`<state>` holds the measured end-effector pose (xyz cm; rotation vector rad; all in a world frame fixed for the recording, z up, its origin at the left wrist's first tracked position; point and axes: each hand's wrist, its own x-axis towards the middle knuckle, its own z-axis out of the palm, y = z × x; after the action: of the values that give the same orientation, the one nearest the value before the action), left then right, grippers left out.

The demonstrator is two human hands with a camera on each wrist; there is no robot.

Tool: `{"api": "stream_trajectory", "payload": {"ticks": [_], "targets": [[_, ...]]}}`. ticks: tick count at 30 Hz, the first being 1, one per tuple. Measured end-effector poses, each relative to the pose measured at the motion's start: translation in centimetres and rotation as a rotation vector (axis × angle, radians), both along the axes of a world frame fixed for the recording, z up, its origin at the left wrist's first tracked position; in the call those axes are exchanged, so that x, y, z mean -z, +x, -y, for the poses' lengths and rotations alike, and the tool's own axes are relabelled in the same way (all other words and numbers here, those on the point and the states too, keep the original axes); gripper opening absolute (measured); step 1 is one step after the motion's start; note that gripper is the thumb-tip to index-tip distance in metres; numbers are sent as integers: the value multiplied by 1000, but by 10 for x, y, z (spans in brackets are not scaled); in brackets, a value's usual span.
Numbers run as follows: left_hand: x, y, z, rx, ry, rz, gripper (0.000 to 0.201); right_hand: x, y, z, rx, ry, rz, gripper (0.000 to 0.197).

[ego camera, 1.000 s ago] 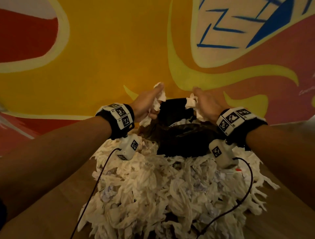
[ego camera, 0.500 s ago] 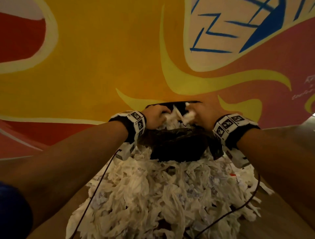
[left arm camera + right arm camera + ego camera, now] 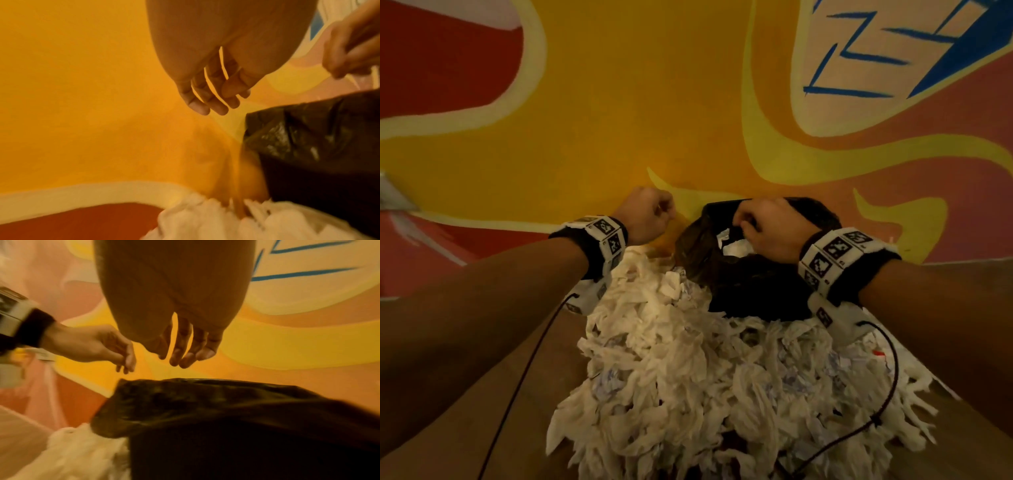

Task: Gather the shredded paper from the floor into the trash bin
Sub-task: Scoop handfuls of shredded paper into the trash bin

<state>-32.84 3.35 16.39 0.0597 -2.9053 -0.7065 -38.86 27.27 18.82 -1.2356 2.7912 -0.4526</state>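
Crowding bin [image 3: 774, 291] front: shredded paper [image 3: 705, 394], wrist cables [image 3: 517, 387].

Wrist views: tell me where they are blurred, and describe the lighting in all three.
Left wrist view: the white shredded paper pile smears along the bottom edge, while the left hand stays fairly sharp. Right wrist view: the black plastic-lined trash bin is motion-blurred. Head view: dim, warm orange light, edges bowed by the wide lens, the painted wall evenly lit.
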Motion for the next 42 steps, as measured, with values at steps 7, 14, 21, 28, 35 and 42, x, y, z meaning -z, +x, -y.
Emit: {"api": "stream_trajectory", "payload": {"ticks": [7, 14, 21, 28, 35, 42], "targets": [[29, 32, 43, 16, -188, 212, 20, 11, 49, 66, -183, -24, 140, 18], [52, 47, 67, 50, -285, 461, 40, 21, 64, 82, -200, 116, 215, 26], [76, 50, 68, 44, -200, 516, 66, 40, 55, 91, -129, 396, 235, 28], [93, 54, 59, 143, -243, 593, 67, 65, 56, 100, -153, 535, 239, 35], [106, 68, 49, 152, -411, 617, 66, 90, 66, 97, -218, 597, 258, 60], [94, 69, 55, 145, -221, 425, 31, 110, 65, 91, -229, 557, 258, 44]]}}
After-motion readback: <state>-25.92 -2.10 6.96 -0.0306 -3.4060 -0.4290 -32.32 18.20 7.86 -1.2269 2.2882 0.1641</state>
